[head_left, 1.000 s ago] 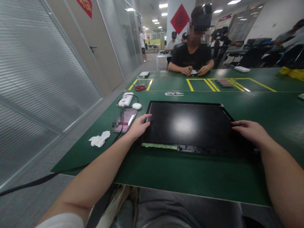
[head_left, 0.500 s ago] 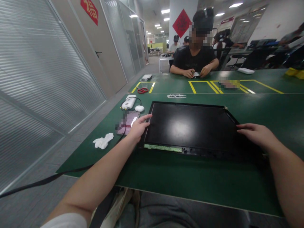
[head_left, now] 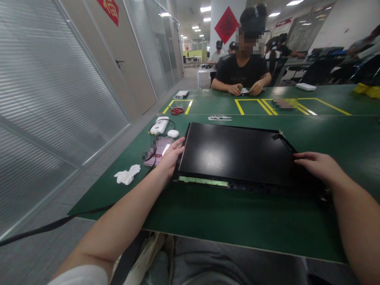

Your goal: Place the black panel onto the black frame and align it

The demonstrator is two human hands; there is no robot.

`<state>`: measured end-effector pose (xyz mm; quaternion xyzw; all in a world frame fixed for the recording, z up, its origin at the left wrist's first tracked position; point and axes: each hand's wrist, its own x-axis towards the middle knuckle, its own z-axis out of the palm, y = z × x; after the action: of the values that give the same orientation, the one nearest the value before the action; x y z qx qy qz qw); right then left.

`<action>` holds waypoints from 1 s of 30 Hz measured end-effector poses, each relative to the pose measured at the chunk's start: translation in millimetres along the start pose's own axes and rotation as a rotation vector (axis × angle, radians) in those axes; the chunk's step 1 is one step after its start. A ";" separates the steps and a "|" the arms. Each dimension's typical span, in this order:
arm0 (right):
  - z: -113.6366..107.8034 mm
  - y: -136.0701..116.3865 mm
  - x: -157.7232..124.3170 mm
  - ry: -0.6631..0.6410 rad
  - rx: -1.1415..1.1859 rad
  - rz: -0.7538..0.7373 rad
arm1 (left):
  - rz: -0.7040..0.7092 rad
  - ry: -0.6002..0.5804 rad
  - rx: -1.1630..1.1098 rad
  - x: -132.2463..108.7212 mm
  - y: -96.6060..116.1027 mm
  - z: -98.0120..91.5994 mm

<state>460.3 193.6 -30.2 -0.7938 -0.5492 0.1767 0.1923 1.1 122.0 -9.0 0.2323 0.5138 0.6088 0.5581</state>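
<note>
A flat black screen panel lies in a shallow black frame, its glossy face upward. Along its near edge runs a green circuit strip. My left hand grips the left edge, fingers on the rim and palm beside it. At the right edge, my right hand has its thumb and fingers pinched on the border; their tips are partly hidden by shade. The panel's left side looks slightly raised, and the frame's far right corner shows beside the panel.
Left of the panel are a phone, a white earbud case, a white power bank with a cable, and crumpled tissue. Beyond lie red scissors and thin metal strips. A co-worker sits opposite.
The panel has risen a little at its left side and shifted within the frame, so the far right corner of the frame shows more. Both hands stay at the sides.
</note>
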 end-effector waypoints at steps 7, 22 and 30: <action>1.1 1.5 0.3 -0.008 -0.005 -0.002 | -0.018 -0.047 -0.023 -0.9 1.8 -2.9; 1.2 2.0 0.0 -0.007 -0.027 -0.019 | 0.048 -0.233 0.086 -4.8 1.1 1.5; -1.0 -4.5 -5.3 -0.002 -0.028 -0.020 | 0.033 -0.218 0.052 -0.9 -1.8 -1.5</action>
<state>455.4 190.0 -26.7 -0.7908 -0.5596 0.1680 0.1822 0.9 120.4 -10.9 0.3199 0.4616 0.5756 0.5945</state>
